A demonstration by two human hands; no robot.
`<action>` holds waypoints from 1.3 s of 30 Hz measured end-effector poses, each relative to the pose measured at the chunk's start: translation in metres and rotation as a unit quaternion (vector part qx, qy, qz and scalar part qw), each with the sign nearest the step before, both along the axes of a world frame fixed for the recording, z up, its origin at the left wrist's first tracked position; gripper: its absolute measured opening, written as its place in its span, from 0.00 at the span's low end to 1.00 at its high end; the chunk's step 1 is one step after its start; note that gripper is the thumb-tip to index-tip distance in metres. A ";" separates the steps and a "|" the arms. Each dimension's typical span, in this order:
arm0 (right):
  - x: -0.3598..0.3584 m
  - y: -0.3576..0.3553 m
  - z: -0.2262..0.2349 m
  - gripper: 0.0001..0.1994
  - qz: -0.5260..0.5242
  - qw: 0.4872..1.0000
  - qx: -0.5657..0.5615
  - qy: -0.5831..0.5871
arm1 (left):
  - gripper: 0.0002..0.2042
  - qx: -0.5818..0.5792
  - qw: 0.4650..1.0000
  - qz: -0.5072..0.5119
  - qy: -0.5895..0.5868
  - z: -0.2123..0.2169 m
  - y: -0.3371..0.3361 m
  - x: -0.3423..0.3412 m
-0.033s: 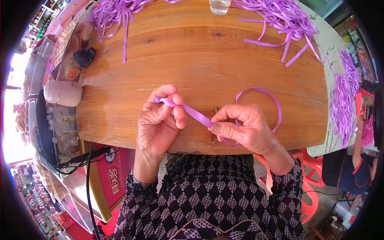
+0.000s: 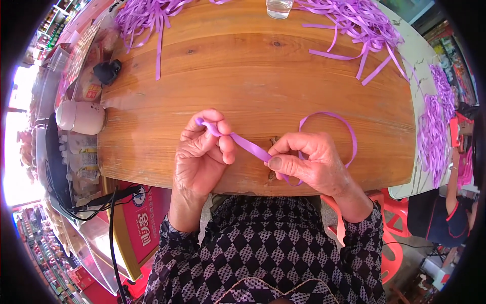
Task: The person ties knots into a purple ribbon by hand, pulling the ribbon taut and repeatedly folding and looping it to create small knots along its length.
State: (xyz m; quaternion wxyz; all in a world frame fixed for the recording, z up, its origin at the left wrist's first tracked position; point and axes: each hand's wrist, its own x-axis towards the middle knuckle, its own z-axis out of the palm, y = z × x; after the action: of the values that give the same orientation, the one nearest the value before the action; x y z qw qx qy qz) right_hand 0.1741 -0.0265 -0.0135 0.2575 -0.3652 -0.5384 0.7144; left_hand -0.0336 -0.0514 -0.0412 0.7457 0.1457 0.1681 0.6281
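A narrow purple ribbon runs slanting between my two hands, just above the near part of the wooden table. My left hand is turned palm up, its thumb and fingers closed on the ribbon's end. That end curls over the fingertips, with a darker purple tip sticking out. Lower and to the right, my right hand pinches the ribbon between thumb and forefinger. Past this pinch the rest of the ribbon makes a wide loop behind the right hand; part of it is hidden by the fingers.
Heaps of purple ribbon lie at the table's far left and far right, with a glass of clear liquid between. A pale jar and black object sit left. At right are a ribbon-strewn white table, red stools and another person.
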 end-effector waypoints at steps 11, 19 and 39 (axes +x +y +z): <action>0.005 0.001 -0.001 0.08 0.013 1.000 -0.015 -0.002 | 0.07 -0.032 0.999 0.034 -0.020 0.004 0.000 -0.003; 0.026 0.009 0.006 0.08 0.045 0.998 -0.029 0.038 | 0.04 0.076 0.993 0.030 -0.079 0.037 0.006 -0.040; 0.086 0.022 0.008 0.05 -0.095 0.985 0.101 -0.104 | 0.03 0.061 0.986 0.153 0.036 0.031 -0.001 -0.155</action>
State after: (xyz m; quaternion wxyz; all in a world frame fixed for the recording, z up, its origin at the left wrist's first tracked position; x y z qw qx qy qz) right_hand 0.2599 -0.0040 -0.0058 0.3027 -0.4589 -0.5947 0.5865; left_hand -0.1890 -0.0529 -0.0097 0.6242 0.1862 0.1765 0.7379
